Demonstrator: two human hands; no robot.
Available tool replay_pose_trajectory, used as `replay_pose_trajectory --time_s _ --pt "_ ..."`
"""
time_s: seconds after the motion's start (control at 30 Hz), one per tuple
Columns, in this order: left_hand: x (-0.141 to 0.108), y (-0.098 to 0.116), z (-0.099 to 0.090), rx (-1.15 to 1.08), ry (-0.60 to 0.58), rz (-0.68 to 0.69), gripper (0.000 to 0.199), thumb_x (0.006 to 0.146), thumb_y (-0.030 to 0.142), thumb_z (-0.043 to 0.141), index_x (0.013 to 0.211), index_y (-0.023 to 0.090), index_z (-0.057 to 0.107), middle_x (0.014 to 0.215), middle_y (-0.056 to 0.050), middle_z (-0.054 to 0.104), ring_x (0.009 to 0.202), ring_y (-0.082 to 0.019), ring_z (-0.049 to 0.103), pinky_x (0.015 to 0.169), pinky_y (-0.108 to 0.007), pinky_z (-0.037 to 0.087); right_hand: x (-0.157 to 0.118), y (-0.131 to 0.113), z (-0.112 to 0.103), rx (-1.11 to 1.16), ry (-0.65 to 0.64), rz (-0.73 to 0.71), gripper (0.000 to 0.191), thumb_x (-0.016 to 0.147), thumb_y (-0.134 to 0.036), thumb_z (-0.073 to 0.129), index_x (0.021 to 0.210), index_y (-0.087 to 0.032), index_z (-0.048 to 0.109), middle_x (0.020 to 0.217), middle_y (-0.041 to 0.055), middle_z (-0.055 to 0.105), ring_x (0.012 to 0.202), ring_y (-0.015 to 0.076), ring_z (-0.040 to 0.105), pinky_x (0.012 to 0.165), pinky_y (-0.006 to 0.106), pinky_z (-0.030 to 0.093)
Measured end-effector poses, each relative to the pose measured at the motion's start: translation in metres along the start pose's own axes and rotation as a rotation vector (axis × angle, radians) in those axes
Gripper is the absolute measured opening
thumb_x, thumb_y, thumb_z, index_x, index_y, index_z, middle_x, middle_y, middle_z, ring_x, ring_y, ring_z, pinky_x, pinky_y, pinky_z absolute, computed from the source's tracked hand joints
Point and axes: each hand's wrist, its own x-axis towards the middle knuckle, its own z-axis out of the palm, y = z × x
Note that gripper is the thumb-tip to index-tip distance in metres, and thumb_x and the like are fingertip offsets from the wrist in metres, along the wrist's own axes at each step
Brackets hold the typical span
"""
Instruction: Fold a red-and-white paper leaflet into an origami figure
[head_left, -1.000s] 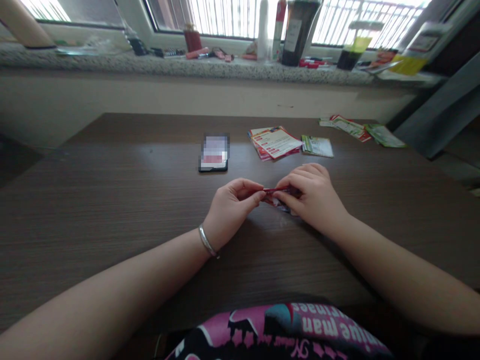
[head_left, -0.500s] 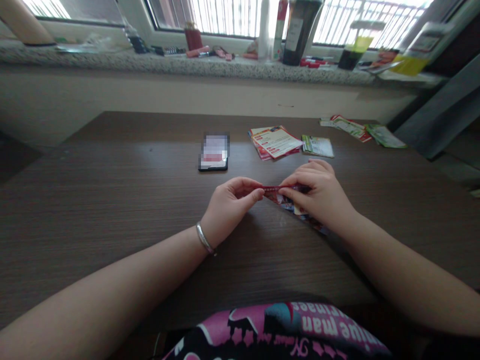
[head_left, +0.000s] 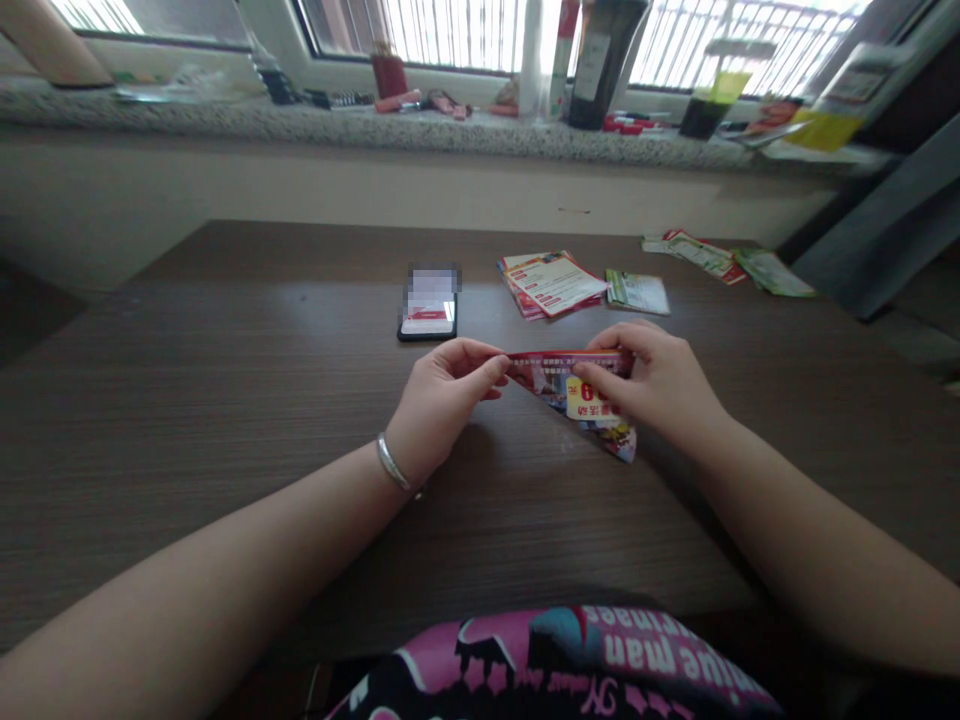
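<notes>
One glossy, multicoloured folded-paper triangle is held to the near right of the black-edged rectangular phone, its point pinched by the left hand, its broad end by the right hand. Aligned edges should keep creases crisp.

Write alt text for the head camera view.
A person's left hand and right hand hold a colorful, triangular-looking paper above a brown table. Behind lie a phone, stacked leaflets and more papers; a cluttered windowsill runs beyond.

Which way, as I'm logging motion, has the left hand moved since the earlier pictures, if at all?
Yes, the left hand moved leftward and closer to the smartphone.
</notes>
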Motion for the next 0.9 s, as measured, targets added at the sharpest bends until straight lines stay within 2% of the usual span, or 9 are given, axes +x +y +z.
replay_pose_trajectory --time_s 0.1,0.23,0.5,0.9 --pt "0.003 -0.003 -0.003 -0.028 -0.025 0.019 0.024 0.073 0.035 0.076 0.082 0.016 0.065 0.078 -0.001 0.070 0.066 -0.010 0.065 0.066 -0.022 0.055 0.000 0.010 0.003 0.163 -0.067 0.125 0.014 0.075 -0.034 0.069 0.080 -0.020 0.068 0.075 0.0010 0.067 0.064 0.0152 0.058 0.060 0.029 0.044" --pt "0.005 -0.006 -0.006 -0.018 -0.038 0.034 0.026 0.072 0.037 0.077 0.082 0.016 0.064 0.080 -0.001 0.071 0.070 -0.011 0.067 0.069 -0.022 0.056 0.000 0.014 0.006 0.259 -0.061 0.237 0.015 0.076 -0.036 0.070 0.076 -0.020 0.069 0.064 -0.0012 0.063 0.056 0.0124 0.054 0.052 0.026 0.040" --pt "0.003 -0.004 -0.004 0.048 -0.025 0.005 0.029 0.072 0.037 0.077 0.082 0.014 0.060 0.075 -0.004 0.073 0.067 -0.014 0.070 0.067 -0.024 0.057 -0.002 0.015 0.012 0.323 -0.023 0.303 0.019 0.075 -0.039 0.070 0.075 -0.020 0.068 0.064 0.0000 0.066 0.055 0.0125 0.056 0.050 0.025 0.042" --pt "0.005 -0.004 -0.004 0.062 -0.018 -0.017 0.031 0.069 0.037 0.078 0.078 0.014 0.060 0.073 -0.004 0.072 0.065 -0.013 0.068 0.065 -0.024 0.055 -0.001 0.023 0.021 0.489 -0.018 0.410 0.023 0.074 -0.041 0.071 0.075 -0.019 0.066 0.063 0.0007 0.067 0.054 0.0130 0.060 0.048 0.025 0.046"
